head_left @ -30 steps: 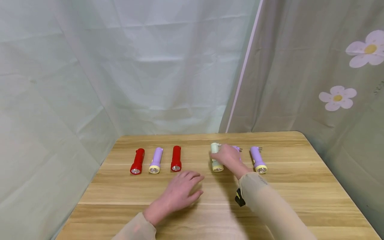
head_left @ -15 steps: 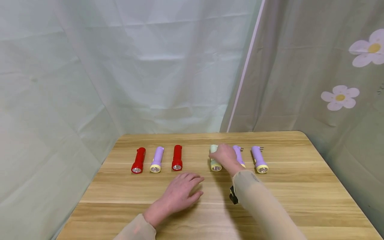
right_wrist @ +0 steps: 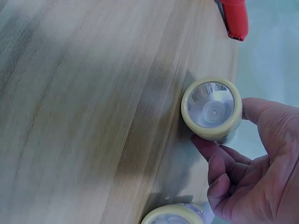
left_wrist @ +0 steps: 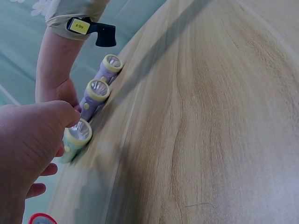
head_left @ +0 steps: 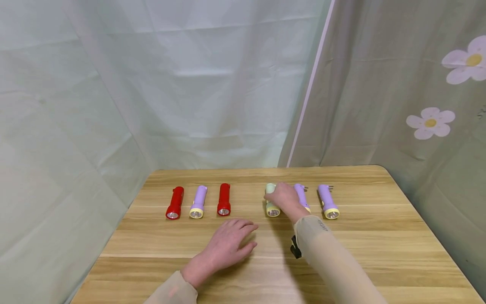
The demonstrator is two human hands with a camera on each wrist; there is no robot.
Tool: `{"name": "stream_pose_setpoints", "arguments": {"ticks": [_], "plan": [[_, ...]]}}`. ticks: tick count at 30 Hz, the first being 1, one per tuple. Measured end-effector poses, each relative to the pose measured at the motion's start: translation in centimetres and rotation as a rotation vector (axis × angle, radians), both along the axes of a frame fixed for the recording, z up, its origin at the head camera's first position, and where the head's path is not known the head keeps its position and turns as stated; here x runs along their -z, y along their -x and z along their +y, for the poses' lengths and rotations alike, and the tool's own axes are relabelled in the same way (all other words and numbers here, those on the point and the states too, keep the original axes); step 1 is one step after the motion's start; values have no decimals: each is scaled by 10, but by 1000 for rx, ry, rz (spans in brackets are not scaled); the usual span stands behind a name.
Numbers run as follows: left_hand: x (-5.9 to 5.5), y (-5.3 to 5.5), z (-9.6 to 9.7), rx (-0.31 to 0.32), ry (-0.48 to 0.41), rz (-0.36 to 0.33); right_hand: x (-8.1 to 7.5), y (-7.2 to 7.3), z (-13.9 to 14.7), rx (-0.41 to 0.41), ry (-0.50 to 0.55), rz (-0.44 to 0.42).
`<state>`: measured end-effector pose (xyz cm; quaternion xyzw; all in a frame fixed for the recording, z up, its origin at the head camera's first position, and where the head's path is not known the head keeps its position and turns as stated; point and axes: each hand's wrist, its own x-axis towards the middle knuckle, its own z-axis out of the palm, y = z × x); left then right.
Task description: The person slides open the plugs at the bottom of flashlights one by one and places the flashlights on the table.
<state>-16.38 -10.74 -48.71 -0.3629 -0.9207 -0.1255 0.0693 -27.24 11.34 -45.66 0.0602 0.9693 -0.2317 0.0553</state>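
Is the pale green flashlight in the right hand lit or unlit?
Unlit: the right wrist view shows the pale green flashlight, gripped by the right hand, with its clear front facing the camera and no glow inside.

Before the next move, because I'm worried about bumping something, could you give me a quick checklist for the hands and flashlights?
1. Right hand on the green flashlight: ok, gripped.
2. Left hand holding nothing: ok.
3. Gap from there to the nearest red flashlight: ok, bare table between.
4. Right hand clear of the purple flashlight beside it: cannot tell, they overlap in the head view.
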Motion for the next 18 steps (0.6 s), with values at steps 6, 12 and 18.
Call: {"name": "stream_pose_setpoints", "arguments": {"ticks": [6,12,18], "plan": [[0,0,-1,-10,5,-9,-4,-2,3,-24,22,-38],[-1,2,-1,-15,-12,-3,-11,-4,11,-56,-3,-54],[-6,10,-5,-90,-70,24,-22,-19,23,-130,-5,57]]}}
